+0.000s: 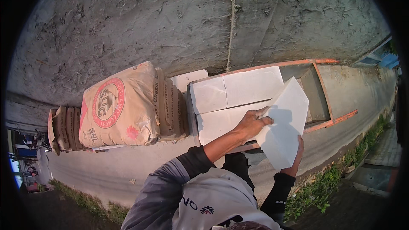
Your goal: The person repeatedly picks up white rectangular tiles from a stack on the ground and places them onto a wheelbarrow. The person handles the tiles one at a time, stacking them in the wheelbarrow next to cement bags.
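Note:
Between my two hands is a white lightweight concrete block (284,119), tilted and raised over the near right part of a handcart (320,86). My left hand (252,124) grips the block's left edge, thumb on its face. At its lower right side, my right hand (297,155) is closed round the edge, and its fingertips are partly hidden behind the block. More white blocks lie flat in the cart's bed, among them a far block (253,86) and a near block (226,121). The right end of the cart's bed shows its bare inside.
Stacked paper cement bags (123,106) stand left of the cart, with further bags (66,127) beyond. A rough grey wall (149,21) runs behind. The cart's handle (341,118) juts right over the paved lane (91,170). Weeds (315,189) line the lane's near edge.

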`<state>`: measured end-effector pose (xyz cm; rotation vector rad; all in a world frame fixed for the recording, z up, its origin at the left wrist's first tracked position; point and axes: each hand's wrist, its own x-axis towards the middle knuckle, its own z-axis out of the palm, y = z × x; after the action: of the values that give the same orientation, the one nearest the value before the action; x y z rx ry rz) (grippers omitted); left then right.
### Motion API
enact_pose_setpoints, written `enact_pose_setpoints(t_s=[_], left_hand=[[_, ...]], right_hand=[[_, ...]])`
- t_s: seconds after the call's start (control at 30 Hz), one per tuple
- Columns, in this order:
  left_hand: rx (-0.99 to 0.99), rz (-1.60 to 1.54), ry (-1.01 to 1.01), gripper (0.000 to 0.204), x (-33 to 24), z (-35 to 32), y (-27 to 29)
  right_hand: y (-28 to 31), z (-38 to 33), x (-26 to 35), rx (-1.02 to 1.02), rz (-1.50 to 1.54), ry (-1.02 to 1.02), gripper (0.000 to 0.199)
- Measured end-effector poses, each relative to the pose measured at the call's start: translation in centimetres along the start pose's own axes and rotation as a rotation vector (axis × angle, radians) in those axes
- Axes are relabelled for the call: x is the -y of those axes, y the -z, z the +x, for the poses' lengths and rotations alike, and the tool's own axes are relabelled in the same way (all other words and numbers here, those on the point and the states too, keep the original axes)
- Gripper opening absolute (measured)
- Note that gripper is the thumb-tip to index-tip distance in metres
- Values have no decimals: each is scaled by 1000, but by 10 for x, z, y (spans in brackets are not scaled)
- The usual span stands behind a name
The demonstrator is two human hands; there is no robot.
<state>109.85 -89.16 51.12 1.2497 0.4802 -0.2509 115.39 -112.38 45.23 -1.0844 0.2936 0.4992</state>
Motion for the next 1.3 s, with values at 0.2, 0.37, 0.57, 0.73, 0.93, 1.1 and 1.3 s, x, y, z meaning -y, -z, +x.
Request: enact_pose_setpoints(t_s=[0.2,0.37,0.57,0.73,0.93,1.1,1.3], left_hand=[[-126,128,-27,69,-26,100,-37],[-121,205,57,63,-53,163,-51],[-128,220,185,49,-86,241,-64],[-171,312,229,52,-85,280,-79],[-166,381,294,54,-81,364,-63],[-239,494,289,52,-96,426,-53],[-290,716,211,77,-107,438,-39]], right_hand=[[41,86,32,-11,-36,-28,54],[52,131,47,20,-12,-31,50],[76,180,31,26,-42,154,46],[88,187,45,74,-745,597,66],[89,280,17,-134,310,-40,60],[54,354,36,-336,240,-318,74],[65,366,20,-339,-135,-299,88]])
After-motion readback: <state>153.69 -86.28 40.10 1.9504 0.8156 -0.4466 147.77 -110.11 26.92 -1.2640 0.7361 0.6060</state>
